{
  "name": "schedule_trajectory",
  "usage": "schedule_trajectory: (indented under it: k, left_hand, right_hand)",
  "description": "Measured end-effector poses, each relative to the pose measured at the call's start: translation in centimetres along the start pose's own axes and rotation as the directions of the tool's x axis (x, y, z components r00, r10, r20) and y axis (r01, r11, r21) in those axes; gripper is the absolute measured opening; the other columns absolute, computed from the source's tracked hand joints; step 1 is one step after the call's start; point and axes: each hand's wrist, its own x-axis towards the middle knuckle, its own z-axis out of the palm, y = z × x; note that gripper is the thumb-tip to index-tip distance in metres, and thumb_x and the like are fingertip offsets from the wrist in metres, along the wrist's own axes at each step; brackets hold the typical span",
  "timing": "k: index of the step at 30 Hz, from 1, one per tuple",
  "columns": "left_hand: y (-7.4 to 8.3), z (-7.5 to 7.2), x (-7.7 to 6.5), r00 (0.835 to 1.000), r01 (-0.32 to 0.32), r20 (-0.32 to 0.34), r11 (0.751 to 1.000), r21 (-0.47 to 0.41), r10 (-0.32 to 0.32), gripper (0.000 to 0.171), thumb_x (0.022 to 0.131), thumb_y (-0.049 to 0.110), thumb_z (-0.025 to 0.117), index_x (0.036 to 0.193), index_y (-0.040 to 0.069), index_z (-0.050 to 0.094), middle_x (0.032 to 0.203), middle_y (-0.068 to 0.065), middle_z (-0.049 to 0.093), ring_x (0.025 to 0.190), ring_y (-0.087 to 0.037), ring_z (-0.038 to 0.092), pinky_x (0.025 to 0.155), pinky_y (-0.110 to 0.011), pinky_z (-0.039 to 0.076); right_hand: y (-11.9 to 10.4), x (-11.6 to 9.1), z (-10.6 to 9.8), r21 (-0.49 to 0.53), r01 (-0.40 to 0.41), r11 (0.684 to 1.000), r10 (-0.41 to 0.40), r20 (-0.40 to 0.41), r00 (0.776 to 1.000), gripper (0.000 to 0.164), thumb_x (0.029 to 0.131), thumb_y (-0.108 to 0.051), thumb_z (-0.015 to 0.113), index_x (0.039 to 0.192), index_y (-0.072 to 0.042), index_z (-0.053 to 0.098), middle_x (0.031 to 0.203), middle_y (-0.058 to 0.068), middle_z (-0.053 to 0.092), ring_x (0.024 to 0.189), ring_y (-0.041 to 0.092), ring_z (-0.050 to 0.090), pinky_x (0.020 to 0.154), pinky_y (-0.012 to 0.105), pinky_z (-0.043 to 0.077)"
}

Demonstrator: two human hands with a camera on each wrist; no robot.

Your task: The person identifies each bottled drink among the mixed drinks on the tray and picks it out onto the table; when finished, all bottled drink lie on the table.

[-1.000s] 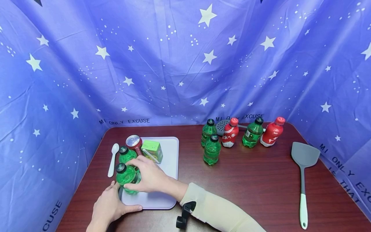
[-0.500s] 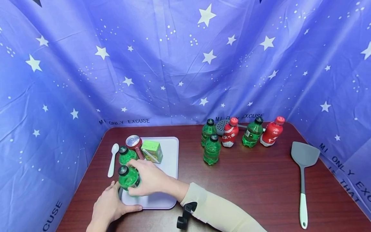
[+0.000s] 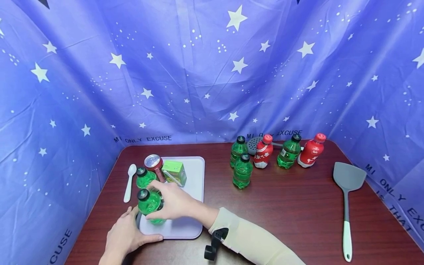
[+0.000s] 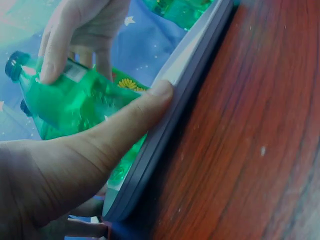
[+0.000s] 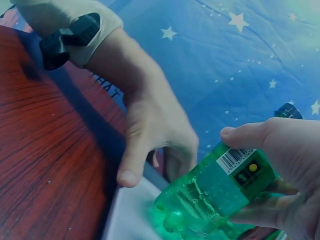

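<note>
My right hand grips a green soda bottle with a black cap, thumb on the near side and fingers behind. The bottle is over the near left corner of the white tray; the right wrist view shows its base close to the tray's surface. At that same corner my left hand holds the tray, its thumb along the front rim and its fingers at the left side. Behind the held bottle stand another green bottle, a red can and a green drink carton.
A white spoon lies left of the tray. Two green bottles stand at mid-table, with red bottles and another green bottle farther right. A slotted turner lies behind them. A grey spatula lies at the right.
My right hand has shifted the green soda bottle slightly to the right over the tray. My left hand stays at the tray's corner.
</note>
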Motion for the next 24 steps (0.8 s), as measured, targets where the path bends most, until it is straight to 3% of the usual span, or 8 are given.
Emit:
schedule_trajectory:
  k: [10, 18, 24]
  left_hand:
    - [-0.1, 0.0, 0.0, 1.0, -0.014, 0.007, 1.0, 0.01, 0.014, 0.159, 0.039, 0.098, 0.08, 0.161, 0.003, 0.043, 0.148, -0.043, 0.051, 0.134, -0.059, 0.057, 0.079, -0.073, 0.056]
    - [0.1, 0.1, 0.4, 0.999, 0.002, 0.034, 1.0, 0.018, -0.003, 0.159, 0.04, 0.098, 0.08, 0.16, 0.002, 0.042, 0.149, -0.045, 0.05, 0.134, -0.06, 0.056, 0.081, -0.072, 0.057]
    - [0.2, -0.1, 0.5, 0.998, 0.016, 0.056, 1.0, 0.016, -0.017, 0.158, 0.041, 0.096, 0.082, 0.161, 0.002, 0.041, 0.15, -0.045, 0.047, 0.136, -0.061, 0.054, 0.085, -0.073, 0.056]
  right_hand:
    - [-0.4, -1.5, -3.8, 0.097, -0.003, 0.995, 0.006, -0.039, 0.999, 0.069, 0.08, -0.038, 0.095, 0.134, -0.017, 0.058, 0.124, -0.001, 0.077, 0.113, 0.0, 0.071, 0.09, 0.013, 0.057]
    - [0.2, -3.4, -6.9, 0.07, -0.078, 0.994, 0.082, -0.046, 0.996, 0.069, 0.079, -0.039, 0.095, 0.135, -0.019, 0.059, 0.121, -0.001, 0.078, 0.11, 0.004, 0.072, 0.092, 0.02, 0.059]
    - [1.4, -4.9, -8.4, 0.105, -0.125, 0.987, 0.132, -0.065, 0.989, 0.064, 0.078, -0.037, 0.096, 0.129, -0.021, 0.061, 0.118, -0.004, 0.079, 0.11, 0.008, 0.075, 0.093, 0.024, 0.061]
